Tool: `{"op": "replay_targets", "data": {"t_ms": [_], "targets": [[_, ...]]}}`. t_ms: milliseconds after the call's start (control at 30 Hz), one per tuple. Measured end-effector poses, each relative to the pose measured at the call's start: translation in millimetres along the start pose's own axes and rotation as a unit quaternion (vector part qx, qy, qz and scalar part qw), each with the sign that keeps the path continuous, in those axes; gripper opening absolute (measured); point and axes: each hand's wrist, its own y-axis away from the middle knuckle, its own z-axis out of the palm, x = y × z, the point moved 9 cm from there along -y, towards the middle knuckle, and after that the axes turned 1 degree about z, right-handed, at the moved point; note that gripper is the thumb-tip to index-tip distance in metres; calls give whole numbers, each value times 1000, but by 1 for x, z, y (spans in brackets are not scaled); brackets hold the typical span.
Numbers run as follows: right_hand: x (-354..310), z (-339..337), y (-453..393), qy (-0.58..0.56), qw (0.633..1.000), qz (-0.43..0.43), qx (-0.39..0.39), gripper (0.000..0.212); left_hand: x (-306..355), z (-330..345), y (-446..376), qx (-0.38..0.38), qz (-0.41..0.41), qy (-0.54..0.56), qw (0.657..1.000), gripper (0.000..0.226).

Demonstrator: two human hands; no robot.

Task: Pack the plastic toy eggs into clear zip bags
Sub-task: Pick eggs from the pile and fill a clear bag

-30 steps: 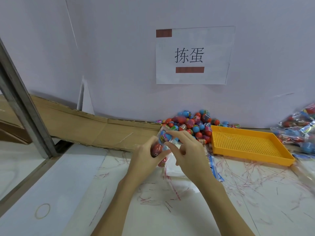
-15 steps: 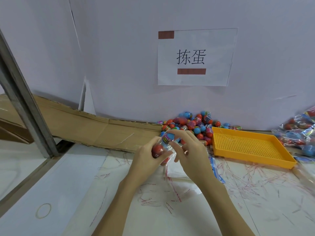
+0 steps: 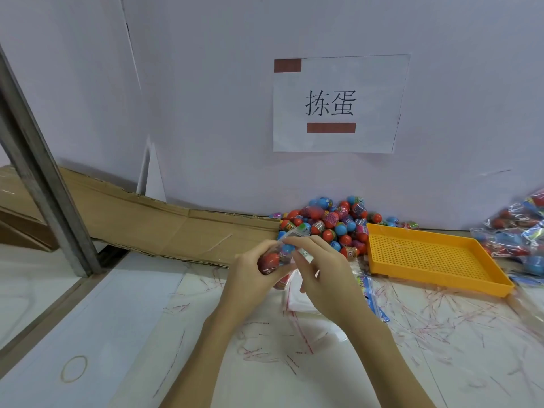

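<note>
A clear zip bag (image 3: pixel 279 257) with red and blue toy eggs inside is held above the table between both hands. My left hand (image 3: pixel 253 275) grips the bag's body from the left, thumb across a red egg. My right hand (image 3: pixel 321 266) pinches the bag's top strip with its fingertips. A heap of loose red and blue toy eggs (image 3: pixel 335 222) lies against the wall just behind the hands. Flat empty zip bags (image 3: pixel 297 298) lie on the table under my right hand.
An orange perforated tray (image 3: pixel 435 257) sits to the right of the egg heap. Filled bags of eggs (image 3: pixel 518 231) pile at the far right. Cardboard (image 3: pixel 141 219) lines the wall at left, beside a metal post (image 3: pixel 38 172). A rubber band (image 3: pixel 73 368) lies front left.
Both hands keep hold of the bag in nearly the same spot. My right fingers have shifted along the bag's top strip.
</note>
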Motion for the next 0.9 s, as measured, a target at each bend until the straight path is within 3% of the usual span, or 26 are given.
{"op": "replay_targets", "data": {"t_ms": [267,500,633,900], "targets": [[1,0,1,-18,1000,-2,14,48,4,2,1,-14,-3,18,1000,50],[-3,-2,-1,-29,999,-10,16,33,4,-3,1,11,-15,86,996,46],[-4,0,0,-30,999,-17,6,27,-4,-1,-1,-14,-41,91,995,33],[-9,-1,-1,-86,996,-18,1,28,-1,1,0,-15,-34,93,995,39]]}}
